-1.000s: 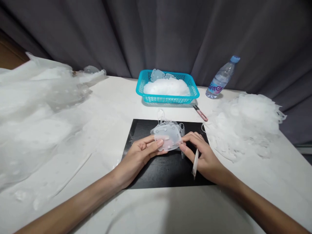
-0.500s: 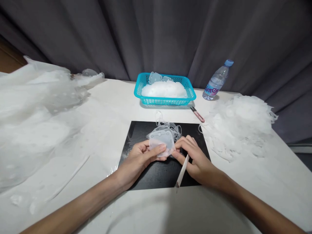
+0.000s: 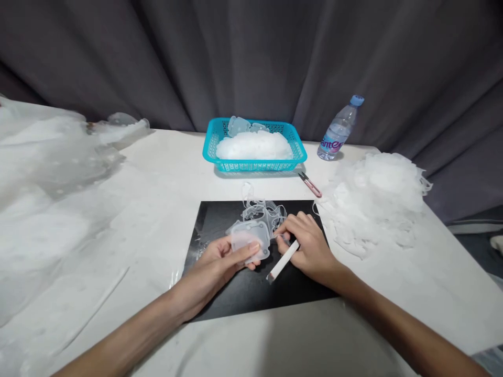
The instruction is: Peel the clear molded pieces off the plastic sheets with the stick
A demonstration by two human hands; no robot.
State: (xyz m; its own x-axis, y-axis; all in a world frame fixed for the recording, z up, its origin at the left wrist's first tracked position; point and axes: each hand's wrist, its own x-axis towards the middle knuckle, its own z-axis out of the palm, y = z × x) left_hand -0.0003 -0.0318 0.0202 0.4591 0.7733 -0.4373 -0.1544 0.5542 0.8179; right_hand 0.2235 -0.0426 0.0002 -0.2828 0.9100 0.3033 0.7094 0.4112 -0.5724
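Note:
My left hand (image 3: 230,259) is closed on a flat, translucent, rounded-square plastic piece (image 3: 249,233), its thumb pressed on the face. Just right of that piece, my right hand (image 3: 304,243) is closed round a white, flat stick-like tool (image 3: 283,262) with a dark end pointing toward me. The right fingertips also pinch what looks like a thin clear scrap; its details are too small to tell. Behind the piece, a tangle of clear trimmed strips (image 3: 271,213) lies on a black mat (image 3: 236,298).
A turquoise basket (image 3: 255,166) holds white translucent pieces at the back. Pink-handled thread snips (image 3: 310,185) and a water bottle (image 3: 338,131) are right of it. Piles of translucent material lie at the left (image 3: 51,157) and the right (image 3: 377,193) of the white table (image 3: 165,167).
My right hand has drawn slightly away from the plastic piece's edge, and the tool's dark end has swung left. The whole view has shifted a little, with things appearing further left.

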